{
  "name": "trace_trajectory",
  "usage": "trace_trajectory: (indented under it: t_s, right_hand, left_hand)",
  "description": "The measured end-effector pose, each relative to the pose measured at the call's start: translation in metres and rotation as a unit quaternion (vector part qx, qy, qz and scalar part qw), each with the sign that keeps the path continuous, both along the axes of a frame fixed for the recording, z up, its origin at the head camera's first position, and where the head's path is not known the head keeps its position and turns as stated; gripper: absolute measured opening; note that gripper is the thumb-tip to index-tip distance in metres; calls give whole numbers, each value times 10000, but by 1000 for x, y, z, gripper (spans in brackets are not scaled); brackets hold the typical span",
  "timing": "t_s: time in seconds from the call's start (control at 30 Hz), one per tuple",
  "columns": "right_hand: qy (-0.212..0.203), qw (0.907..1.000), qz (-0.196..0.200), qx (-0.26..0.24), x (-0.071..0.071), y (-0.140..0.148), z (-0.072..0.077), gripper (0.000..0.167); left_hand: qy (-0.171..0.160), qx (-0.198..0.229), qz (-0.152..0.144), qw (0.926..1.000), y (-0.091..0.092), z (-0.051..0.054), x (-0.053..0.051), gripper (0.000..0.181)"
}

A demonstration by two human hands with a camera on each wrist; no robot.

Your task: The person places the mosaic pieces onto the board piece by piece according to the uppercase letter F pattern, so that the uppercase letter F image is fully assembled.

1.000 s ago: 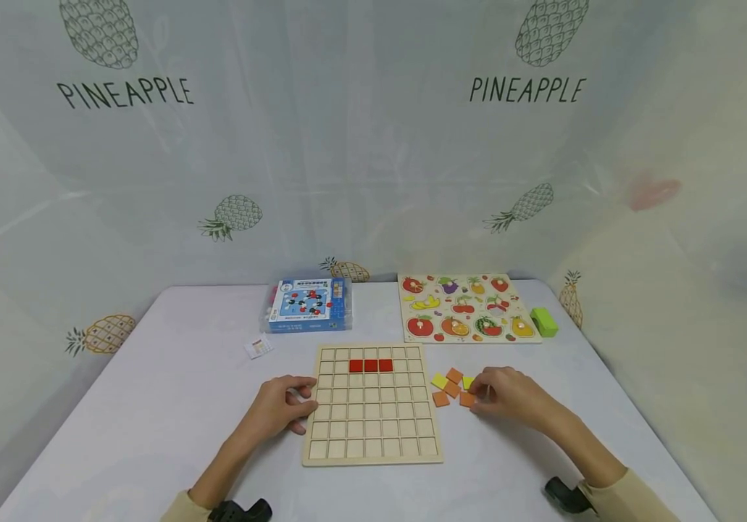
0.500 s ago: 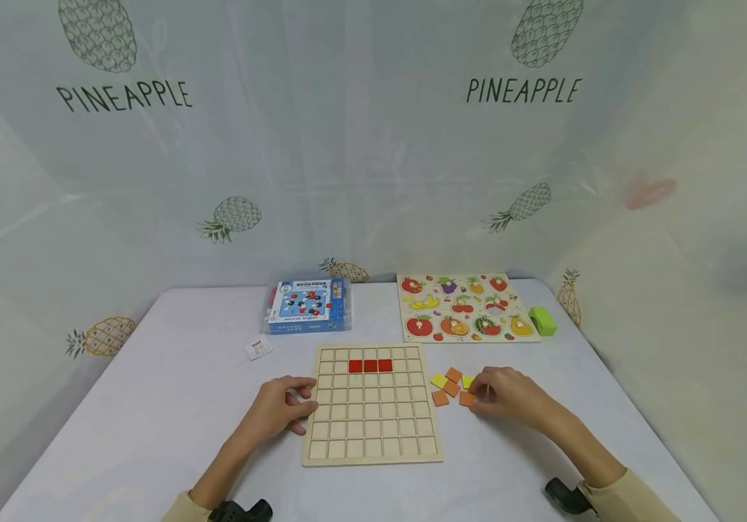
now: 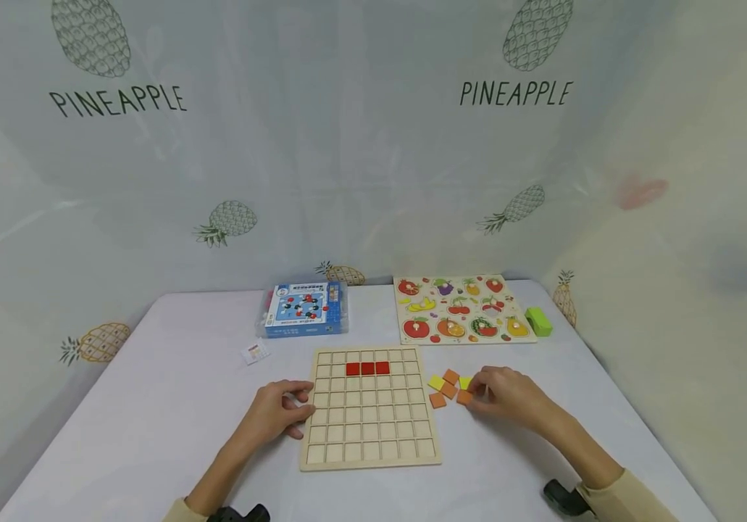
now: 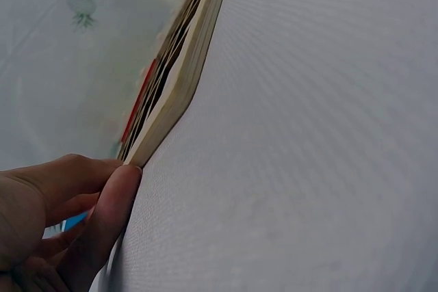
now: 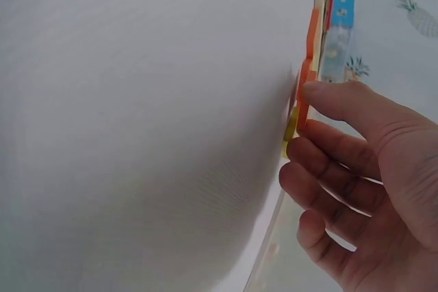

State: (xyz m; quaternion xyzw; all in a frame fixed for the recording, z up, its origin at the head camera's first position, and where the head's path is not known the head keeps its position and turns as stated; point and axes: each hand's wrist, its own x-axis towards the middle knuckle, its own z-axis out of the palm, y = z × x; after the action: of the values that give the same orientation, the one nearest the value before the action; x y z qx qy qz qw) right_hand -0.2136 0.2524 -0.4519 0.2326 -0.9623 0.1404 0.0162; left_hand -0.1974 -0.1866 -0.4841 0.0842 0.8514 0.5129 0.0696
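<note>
A pale wooden grid board (image 3: 370,415) lies in front, with a row of three red square tiles (image 3: 367,368) near its far edge. At its left side my left hand (image 3: 272,413) rests thumb and forefinger tips against the edge; the left wrist view shows that thumb (image 4: 118,193) at the board's side. Right of the board, my right hand (image 3: 515,397) pinches an orange square tile (image 3: 463,397) between thumb and forefinger, seen edge-on in the right wrist view. A yellow tile (image 3: 465,382) lies close by, partly hidden by the hand.
Several loose tiles lie between board and right hand, including an orange one (image 3: 437,400) and a yellow one (image 3: 435,382). Farther back are a blue box (image 3: 304,310), a fruit puzzle board (image 3: 461,310), a green block (image 3: 539,322) and a small card (image 3: 255,353).
The head view has shifted slightly, moving the whole scene a little left and down in the picture. Both hands and the tiles keep their places relative to the board.
</note>
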Motion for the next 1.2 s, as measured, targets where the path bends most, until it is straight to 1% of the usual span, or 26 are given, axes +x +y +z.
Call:
trace_trajectory:
  t_s: [0.17,0.4,0.57,0.73,0.9,1.0,1.2]
  right_hand:
    - [186,9998,18,-39,-2,-1,4,18]
    - [219,9997,97,-81,-6,-15,15,21]
    - [288,9992,246,-132,-8,-30,19,21]
    - [271,9985,422,-213,-12,-45,19,19]
    - [94,9982,510,-309,-16,-65,16,21]
    - [-13,9981,560,-237,-18,-79,17,22]
    - [34,9965,831,-57,-22,-107,19,23]
  left_hand:
    - [36,50,-41,10000,0,0,-1,45]
    - [83,187,-89,9998,1,0,-1,46]
    - [88,223,-77,9997,2,0,0,46]
    - [43,125,-35,9999,2,-2,0,45]
    - [-24,79,14,10000,1,-3,-1,45]
    - [-6,54,-6,10000,0,-3,0,45]
    - [81,102,-84,9999,-1,-1,0,45]
